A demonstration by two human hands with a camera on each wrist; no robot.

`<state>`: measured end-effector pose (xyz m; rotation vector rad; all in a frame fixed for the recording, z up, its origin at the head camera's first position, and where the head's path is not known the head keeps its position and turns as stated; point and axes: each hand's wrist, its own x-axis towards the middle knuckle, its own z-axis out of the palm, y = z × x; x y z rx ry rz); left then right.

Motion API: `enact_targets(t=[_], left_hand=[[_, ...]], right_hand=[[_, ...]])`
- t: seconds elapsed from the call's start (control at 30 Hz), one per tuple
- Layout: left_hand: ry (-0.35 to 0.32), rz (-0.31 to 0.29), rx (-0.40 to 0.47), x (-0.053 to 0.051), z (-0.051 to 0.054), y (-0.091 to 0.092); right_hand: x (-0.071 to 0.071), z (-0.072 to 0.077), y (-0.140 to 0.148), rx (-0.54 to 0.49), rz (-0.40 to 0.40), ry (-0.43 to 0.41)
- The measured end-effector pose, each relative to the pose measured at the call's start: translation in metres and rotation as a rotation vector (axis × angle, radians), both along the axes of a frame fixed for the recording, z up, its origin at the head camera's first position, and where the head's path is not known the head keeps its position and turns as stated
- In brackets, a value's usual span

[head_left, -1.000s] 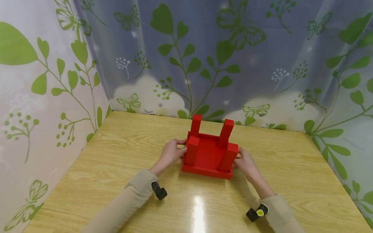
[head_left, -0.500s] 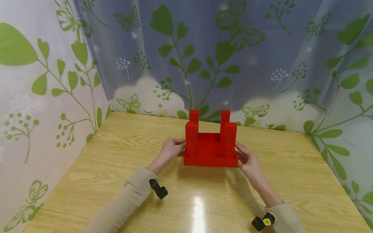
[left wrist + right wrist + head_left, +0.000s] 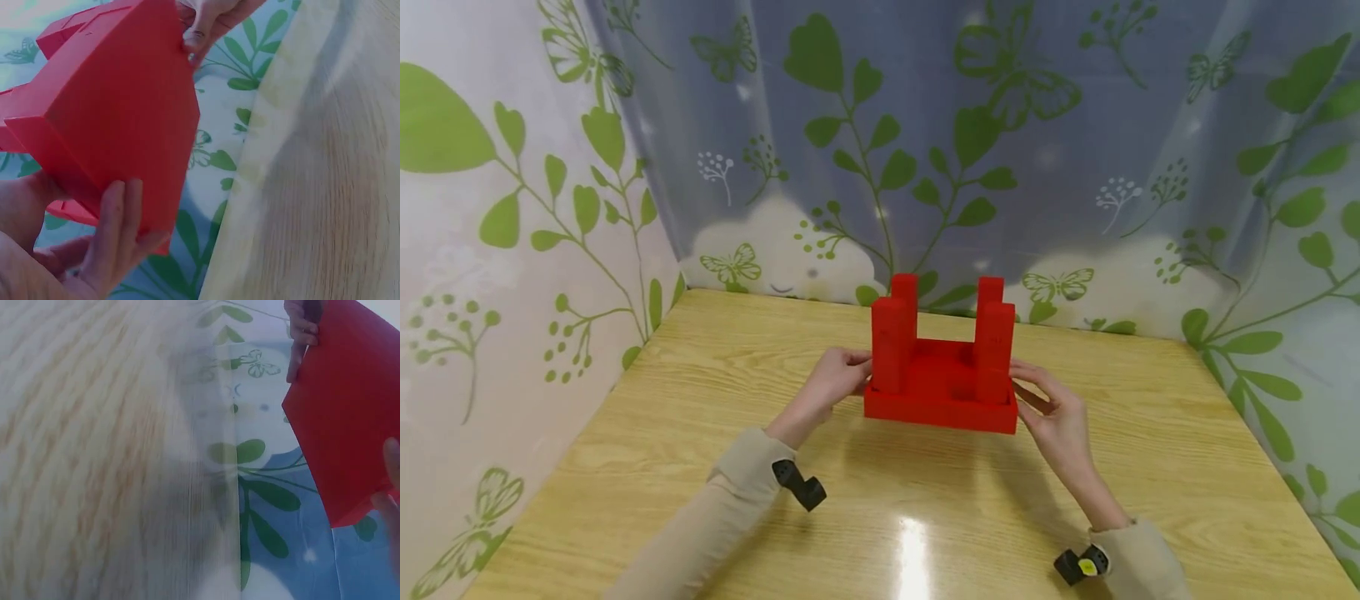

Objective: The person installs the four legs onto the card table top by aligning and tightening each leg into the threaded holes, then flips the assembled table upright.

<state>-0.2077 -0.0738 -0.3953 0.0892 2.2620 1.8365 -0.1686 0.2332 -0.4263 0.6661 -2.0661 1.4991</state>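
Observation:
A red toy table (image 3: pixel 940 412), legs upward, is held between both hands: a rimmed board with several block-like legs standing at its corners. Its shadow lies below it on the wooden tabletop, so it hangs above the surface. My left hand (image 3: pixel 835 377) grips its left side; in the left wrist view the fingers (image 3: pixel 119 219) lie against the flat red underside (image 3: pixel 131 119). On the right side, my right hand (image 3: pixel 1060 421) grips the board's edge with thumb and fingers. The right wrist view shows the bare underside (image 3: pixel 350 406), with only fingertips of the right hand at the frame's edge.
The wooden tabletop (image 3: pixel 730 350) spreads around and below the hands. Behind it hangs a leaf-and-butterfly curtain (image 3: pixel 820 192), and similar patterned cloth closes off the left (image 3: pixel 460 275) and right sides. Black cameras sit on both wrists.
The red toy table has risen and turned from a slanted pose to nearly square-on, its legs now more upright. My right hand has shifted right and toward me; both hands keep their grip.

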Motion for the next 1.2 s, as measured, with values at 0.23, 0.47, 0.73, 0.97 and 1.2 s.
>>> enact_targets(t=[0.23, 0.47, 0.73, 0.97, 1.2], left_hand=[[0.221, -0.156, 0.095, 0.005, -0.006, -0.001], [0.581, -0.099, -0.136, 0.009, -0.011, 0.001], [0.778, 0.012, -0.108, 0.008, -0.005, 0.003], [0.694, 0.006, 0.048, 0.007, 0.012, 0.005], [0.43, 0.006, 0.161, 0.004, 0.027, 0.005]], right_hand=[[0.003, -0.002, 0.0, -0.105, -0.045, -0.017], [0.004, 0.002, 0.0, -0.14, -0.04, -0.018], [0.006, 0.024, 0.0, -0.072, -0.082, -0.077], [0.003, 0.054, 0.003, -0.015, -0.156, -0.207], [-0.005, 0.072, 0.004, -0.004, -0.132, -0.332]])
